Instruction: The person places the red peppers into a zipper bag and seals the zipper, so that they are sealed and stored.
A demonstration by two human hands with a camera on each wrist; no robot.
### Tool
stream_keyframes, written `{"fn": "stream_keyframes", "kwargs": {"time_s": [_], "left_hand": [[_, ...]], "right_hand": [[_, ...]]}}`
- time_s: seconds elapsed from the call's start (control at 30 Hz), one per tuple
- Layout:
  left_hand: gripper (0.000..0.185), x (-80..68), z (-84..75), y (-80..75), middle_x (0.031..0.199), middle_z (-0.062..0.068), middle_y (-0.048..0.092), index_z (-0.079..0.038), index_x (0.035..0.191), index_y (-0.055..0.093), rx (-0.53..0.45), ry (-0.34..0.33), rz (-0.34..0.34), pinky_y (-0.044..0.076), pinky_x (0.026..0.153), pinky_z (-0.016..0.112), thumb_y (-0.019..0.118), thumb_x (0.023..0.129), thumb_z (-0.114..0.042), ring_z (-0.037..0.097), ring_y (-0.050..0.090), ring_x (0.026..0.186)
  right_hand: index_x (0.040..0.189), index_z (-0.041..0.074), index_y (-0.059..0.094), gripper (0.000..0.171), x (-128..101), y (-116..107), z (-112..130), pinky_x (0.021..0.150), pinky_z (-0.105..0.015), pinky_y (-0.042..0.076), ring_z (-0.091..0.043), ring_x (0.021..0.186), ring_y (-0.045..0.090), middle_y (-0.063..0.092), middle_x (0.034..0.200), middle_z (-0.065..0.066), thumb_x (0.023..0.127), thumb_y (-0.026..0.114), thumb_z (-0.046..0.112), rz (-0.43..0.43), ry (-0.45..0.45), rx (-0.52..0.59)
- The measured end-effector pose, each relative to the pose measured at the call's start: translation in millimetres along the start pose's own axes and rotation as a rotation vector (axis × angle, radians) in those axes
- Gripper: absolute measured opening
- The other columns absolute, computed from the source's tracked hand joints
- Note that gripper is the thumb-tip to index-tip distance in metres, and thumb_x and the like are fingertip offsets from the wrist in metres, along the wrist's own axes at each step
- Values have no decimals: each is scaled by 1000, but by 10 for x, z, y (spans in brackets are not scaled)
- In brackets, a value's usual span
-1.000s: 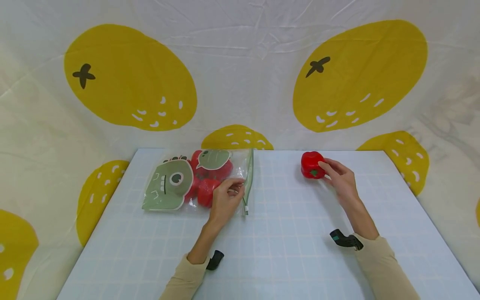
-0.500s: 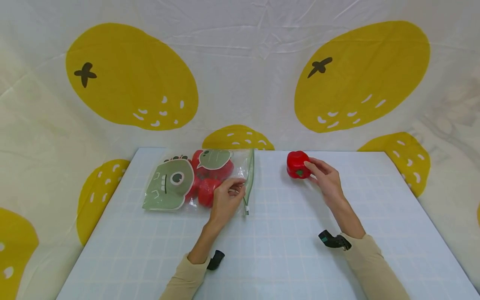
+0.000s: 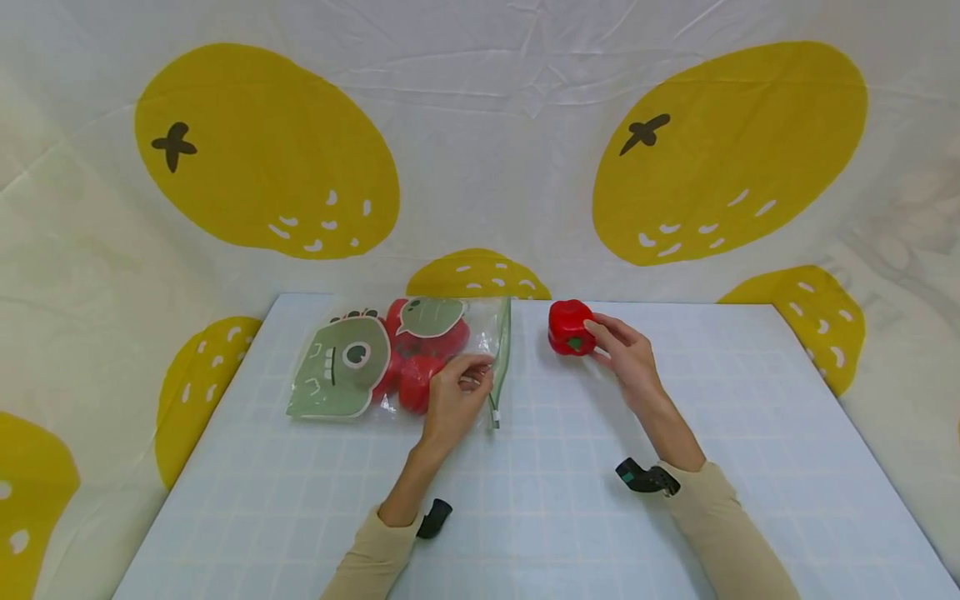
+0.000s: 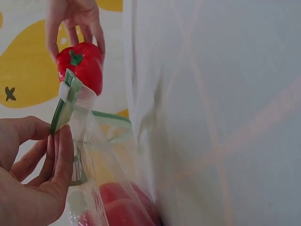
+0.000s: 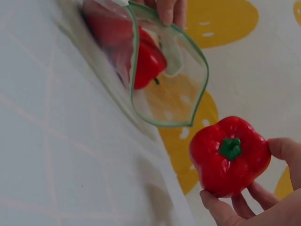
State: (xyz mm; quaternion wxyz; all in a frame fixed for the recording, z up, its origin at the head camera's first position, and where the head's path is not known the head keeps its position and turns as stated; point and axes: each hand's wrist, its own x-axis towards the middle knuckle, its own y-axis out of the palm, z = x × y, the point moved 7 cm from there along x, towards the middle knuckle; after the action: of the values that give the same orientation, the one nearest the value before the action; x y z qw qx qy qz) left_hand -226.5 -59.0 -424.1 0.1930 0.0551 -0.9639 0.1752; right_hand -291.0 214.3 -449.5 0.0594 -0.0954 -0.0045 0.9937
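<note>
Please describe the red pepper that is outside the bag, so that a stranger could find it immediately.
On the pale blue gridded table, look right of the clear zip bag with the green cartoon print. The right hand holds a red bell pepper there. It alone is outside the bag.

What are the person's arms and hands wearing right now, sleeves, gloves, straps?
Both arms wear long beige sleeves, left sleeve and right sleeve. The left hand and right hand are bare, no gloves. A small black device sits at each wrist, left and right.

Beige sleeves (image 3: 720,533), black wrist straps (image 3: 645,477)
</note>
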Motion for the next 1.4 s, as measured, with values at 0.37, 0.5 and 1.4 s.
{"fn": "stream_keyframes", "kwargs": {"time_s": [0.37,0.5,1.4], "left_hand": [[16,9,-14,1,88,3,68,-5,100,71,-30,7,-5,56,68,24,68,84,-4,13,63,74],[17,15,-7,8,90,3,68,-5,101,70,-23,3,0,56,69,24,68,85,-6,13,63,75],[20,8,-17,2,96,2,68,-7,104,70,13,-11,8,56,71,23,71,84,-8,12,64,79]], "right_hand": [[131,12,55,59,-17,328,-21,97,-40,46,-23,111,55,54,129,-7,82,71,42,94,19,103],[130,13,55,60,-21,438,-43,95,-39,48,-24,112,54,54,130,-6,82,71,44,118,26,91],[125,14,58,50,1,1065,-170,93,-31,49,-21,113,55,55,127,-3,83,71,39,256,-64,-14]]}}
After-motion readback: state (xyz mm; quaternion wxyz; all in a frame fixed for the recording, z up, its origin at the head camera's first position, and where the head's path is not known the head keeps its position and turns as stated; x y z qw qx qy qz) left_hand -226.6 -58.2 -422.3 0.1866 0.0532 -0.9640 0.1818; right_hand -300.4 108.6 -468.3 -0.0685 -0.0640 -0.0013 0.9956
